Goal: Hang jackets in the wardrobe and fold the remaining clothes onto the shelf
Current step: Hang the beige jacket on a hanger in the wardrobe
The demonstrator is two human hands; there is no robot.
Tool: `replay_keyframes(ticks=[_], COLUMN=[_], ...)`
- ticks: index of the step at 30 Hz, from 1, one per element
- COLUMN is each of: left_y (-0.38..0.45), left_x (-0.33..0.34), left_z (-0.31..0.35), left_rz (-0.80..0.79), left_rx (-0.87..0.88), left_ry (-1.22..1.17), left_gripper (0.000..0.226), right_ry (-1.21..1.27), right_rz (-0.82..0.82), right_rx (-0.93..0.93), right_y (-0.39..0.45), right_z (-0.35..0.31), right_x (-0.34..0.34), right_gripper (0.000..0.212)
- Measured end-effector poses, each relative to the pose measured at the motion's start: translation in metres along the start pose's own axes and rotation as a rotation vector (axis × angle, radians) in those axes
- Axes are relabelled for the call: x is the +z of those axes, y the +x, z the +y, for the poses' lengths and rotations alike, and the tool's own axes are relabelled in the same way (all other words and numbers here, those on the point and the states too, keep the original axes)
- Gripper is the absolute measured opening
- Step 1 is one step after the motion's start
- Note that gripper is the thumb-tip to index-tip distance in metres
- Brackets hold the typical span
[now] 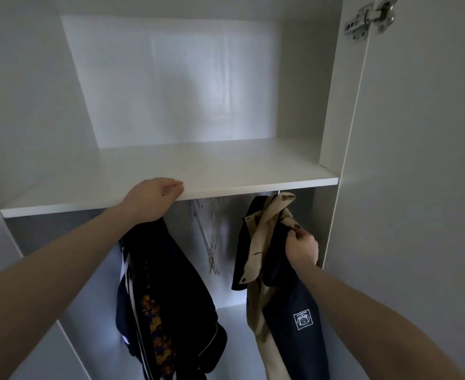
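A navy jacket with a tan lining and a small square patch hangs at the right under the white shelf. My right hand pinches its dark fabric near the collar. At the left hangs a black jacket with white stripes and an orange patterned lining. My left hand reaches under the shelf's front edge above that jacket, fingers curled and hidden behind the edge, so what they hold is not visible.
Several bare wire hangers hang between the two jackets at the back. The wardrobe's right side panel and its open door with a metal hinge stand at the right. A lower board shows below the jackets.
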State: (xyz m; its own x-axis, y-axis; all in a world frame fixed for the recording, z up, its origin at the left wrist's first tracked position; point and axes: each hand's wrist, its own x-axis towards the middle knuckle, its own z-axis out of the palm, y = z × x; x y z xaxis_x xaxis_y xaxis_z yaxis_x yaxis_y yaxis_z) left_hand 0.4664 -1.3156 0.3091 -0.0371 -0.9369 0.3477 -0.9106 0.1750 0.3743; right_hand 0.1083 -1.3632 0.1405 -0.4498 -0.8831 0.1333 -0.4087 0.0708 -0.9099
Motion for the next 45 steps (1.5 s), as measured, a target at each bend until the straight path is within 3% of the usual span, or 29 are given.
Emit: replay_keyframes(ticks=[11, 25, 29, 32, 34, 36, 42, 45], left_y=[0.000, -0.005, -0.025, -0.065, -0.092, -0.109, -0.098, -0.063], left_x=[0.010, 0.021, 0.033, 0.065, 0.096, 0.126, 0.184, 0.199], left_z=[-0.005, -0.003, 0.015, 0.030, 0.034, 0.031, -0.005, -0.011], left_rz=[0.104, 0.167, 0.372, 0.545, 0.473, 0.280, -0.133, -0.177], left_rx=[0.010, 0.038, 0.090, 0.147, 0.162, 0.097, -0.319, -0.478], left_ry=[0.037, 0.082, 0.003, -0.061, -0.079, -0.145, -0.348, -0.454], left_gripper=[0.044, 0.042, 0.028, 0.021, 0.018, 0.018, 0.027, 0.037], right_ry=[-0.078, -0.360, -0.370, -0.428, -0.416, -0.379, -0.130, -0.127], right_rz=[-0.049, -0.354, -0.490, -0.484, -0.445, -0.431, -0.520, -0.591], right_rx=[0.031, -0.016, -0.031, 0.010, 0.022, 0.002, -0.025, -0.017], right_y=[0.067, 0.077, 0.075, 0.071, 0.062, 0.050, 0.008, -0.002], right_z=[-0.002, 0.020, 0.022, 0.023, 0.023, 0.021, 0.022, 0.019], right_x=[0.044, 0.042, 0.030, 0.030, 0.035, 0.040, 0.062, 0.065], right_gripper=[0.038, 0.042, 0.062, 0.062, 0.065, 0.064, 0.039, 0.034])
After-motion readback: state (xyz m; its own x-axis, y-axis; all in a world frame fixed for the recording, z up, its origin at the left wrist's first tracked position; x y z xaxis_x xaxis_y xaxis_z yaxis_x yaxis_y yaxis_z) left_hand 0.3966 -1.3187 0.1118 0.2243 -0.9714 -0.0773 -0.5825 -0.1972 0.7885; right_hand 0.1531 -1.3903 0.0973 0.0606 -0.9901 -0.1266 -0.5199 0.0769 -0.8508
